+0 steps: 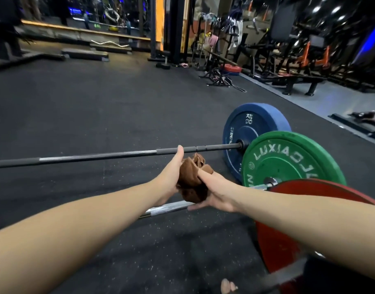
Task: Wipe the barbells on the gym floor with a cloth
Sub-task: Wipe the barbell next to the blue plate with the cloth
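A bunched brown cloth (pixel 191 183) is held between both hands above the silver bar (pixel 167 209) of the barbell with the green plate (pixel 288 162). My left hand (pixel 171 175) cups the cloth from the left with its thumb pointing up. From the right, my right hand (pixel 217 193) pinches it, thumb on top and fingers underneath. Farther away lies a black bar (pixel 97 155) with a blue plate (pixel 252 128). A red plate (pixel 288 230) on a third bar (pixel 288 276) stands closest to me, partly hidden by my right forearm.
The three barbells lie on a dark rubber floor (pixel 97 102). Gym machines and benches (pixel 299 60) line the back right, with a red plate (pixel 231 68) on the floor there. Step platforms (pixel 84 54) and a curl bar sit at the back left. Toes (pixel 229 287) show at the bottom.
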`<act>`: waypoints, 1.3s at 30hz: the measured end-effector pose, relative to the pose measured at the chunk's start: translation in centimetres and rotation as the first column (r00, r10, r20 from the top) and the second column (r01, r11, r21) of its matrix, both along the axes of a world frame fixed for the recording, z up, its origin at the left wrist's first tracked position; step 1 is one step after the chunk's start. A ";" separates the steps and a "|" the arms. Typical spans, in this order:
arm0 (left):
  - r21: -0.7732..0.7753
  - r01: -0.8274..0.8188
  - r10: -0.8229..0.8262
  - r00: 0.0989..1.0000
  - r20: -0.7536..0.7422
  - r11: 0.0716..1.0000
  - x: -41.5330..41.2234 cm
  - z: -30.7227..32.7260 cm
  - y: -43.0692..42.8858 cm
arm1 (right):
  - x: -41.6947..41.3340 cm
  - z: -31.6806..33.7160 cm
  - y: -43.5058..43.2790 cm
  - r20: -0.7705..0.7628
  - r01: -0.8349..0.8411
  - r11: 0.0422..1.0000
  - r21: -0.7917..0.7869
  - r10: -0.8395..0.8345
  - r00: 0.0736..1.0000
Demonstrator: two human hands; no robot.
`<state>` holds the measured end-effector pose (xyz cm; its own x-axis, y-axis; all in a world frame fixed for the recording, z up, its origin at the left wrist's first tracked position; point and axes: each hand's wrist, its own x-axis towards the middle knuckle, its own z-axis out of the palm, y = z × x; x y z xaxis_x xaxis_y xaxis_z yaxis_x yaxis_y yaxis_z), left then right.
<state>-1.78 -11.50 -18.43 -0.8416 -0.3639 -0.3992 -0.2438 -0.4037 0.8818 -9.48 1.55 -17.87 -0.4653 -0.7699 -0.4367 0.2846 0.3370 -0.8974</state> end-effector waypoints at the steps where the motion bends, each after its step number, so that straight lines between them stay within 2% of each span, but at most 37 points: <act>1: -0.049 -0.015 0.015 1.000 0.017 0.999 -0.2 -0.3 -0.1 | -0.2 -0.5 -0.4 -0.010 0.003 1.000 -0.017 -0.003 1.000; 6: -0.346 0.099 -0.051 0.988 0.145 0.933 -0.9 -0.5 -2.1 | -2.8 -2.8 -1.8 -0.145 0.179 0.983 0.035 -0.172 0.974; 9: -0.532 0.227 -0.097 0.961 0.260 0.816 -1.3 -1.4 -4.8 | -4.1 -2.7 -1.9 -0.268 0.280 0.958 0.065 -0.253 0.930; 11: -0.598 0.271 -0.089 0.945 0.316 0.754 -1.1 -2.4 -6.0 | -4.9 -2.3 -1.8 -0.331 0.330 0.942 0.061 -0.293 0.897; 13: -0.613 0.256 -0.044 0.940 0.339 0.747 -0.9 -3.1 -6.6 | -5.4 -2.3 -1.6 -0.359 0.352 0.935 0.055 -0.310 0.880; 15: -0.611 0.261 -0.028 0.931 0.363 0.747 -0.7 -3.8 -6.4 | -5.3 -2.7 -1.4 -0.409 0.350 0.932 0.095 -0.284 0.867; 18: -0.634 0.352 -0.082 0.906 0.414 0.689 -0.3 -5.2 -5.4 | -4.9 -4.0 -0.7 -0.538 0.297 0.925 0.237 -0.130 0.833; 21: -0.676 0.495 -0.110 0.842 0.528 0.545 0.8 -8.4 -4.8 | -4.5 -5.2 0.0 -0.569 0.250 0.913 0.322 -0.025 0.822; 26: -0.703 0.592 0.027 0.758 0.652 0.393 1.7 -12.3 -4.4 | -5.2 -6.5 0.3 -0.597 0.173 0.915 0.364 0.087 0.797; 28: -0.628 0.620 -0.017 0.718 0.696 0.471 1.0 -11.9 -4.6 | -6.4 -6.6 -0.3 -0.632 0.206 0.917 0.343 0.063 0.773; 30: -0.516 0.577 -0.105 0.724 0.682 0.634 0.7 -11.9 -5.4 | -7.7 -6.6 -1.5 -0.658 0.252 0.915 0.314 0.019 0.753; 31: -0.473 0.501 -0.116 0.765 0.633 0.725 0.2 -11.7 -6.1 | -8.3 -6.6 -2.4 -0.663 0.284 0.913 0.293 -0.020 0.748; 32: -0.472 0.430 -0.097 0.809 0.579 0.770 -0.3 -11.6 -6.8 | -9.1 -6.6 -3.2 -0.666 0.318 0.912 0.259 -0.070 0.742; 33: -0.518 0.370 -0.056 0.850 0.524 0.771 -1.0 -11.4 -7.4 | -9.8 -6.7 -4.1 -0.669 0.348 0.911 0.219 -0.119 0.733; 35: -0.657 0.260 0.047 0.910 0.411 0.708 -3.2 -10.7 -8.9 | -11.2 -7.1 -5.5 -0.671 0.397 0.904 0.157 -0.197 0.714; 37: -0.720 0.172 0.095 0.945 0.314 0.672 -5.9 -9.7 -10.2 | -12.6 -7.4 -6.5 -0.667 0.432 0.894 0.122 -0.248 0.702; 38: -0.762 0.192 0.084 0.948 0.307 0.618 -7.2 -9.4 -10.8 | -13.3 -7.4 -6.8 -0.663 0.454 0.884 0.109 -0.275 0.696; 39: -0.820 0.247 0.059 0.945 0.322 0.517 -8.5 -9.5 -11.6 | -14.2 -7.5 -7.0 -0.660 0.481 0.872 0.092 -0.309 0.685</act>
<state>-10.31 -23.07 -27.91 -0.7993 -0.5786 -0.1619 -0.5195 0.5300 0.6703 -23.64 -5.43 -25.41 -0.9281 -0.3613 -0.0894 -0.1334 0.5470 -0.8264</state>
